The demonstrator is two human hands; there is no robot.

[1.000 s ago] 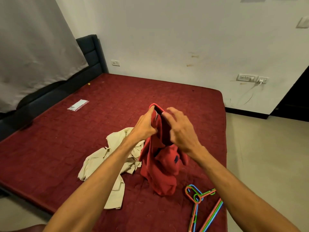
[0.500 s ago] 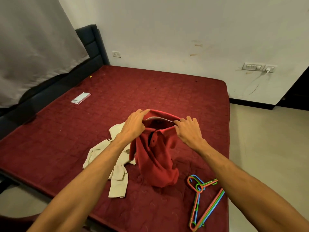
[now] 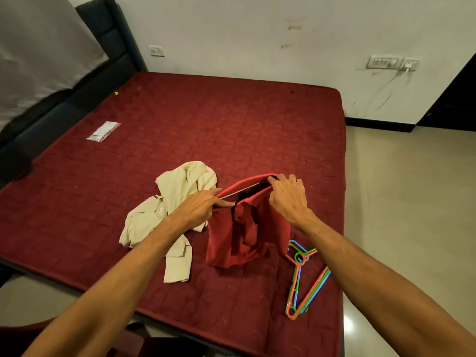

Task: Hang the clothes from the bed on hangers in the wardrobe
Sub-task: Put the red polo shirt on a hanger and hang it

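No legible txt; tiny label [image 3: 162,210] on beige shirt [image 3: 185,181] too blurred to read.

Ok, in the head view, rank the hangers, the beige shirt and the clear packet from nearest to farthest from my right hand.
1. The hangers: just below the right hand, which holds the red shirt.
2. The beige shirt: to the left, beyond the left hand.
3. The clear packet: far left, well past the beige shirt.
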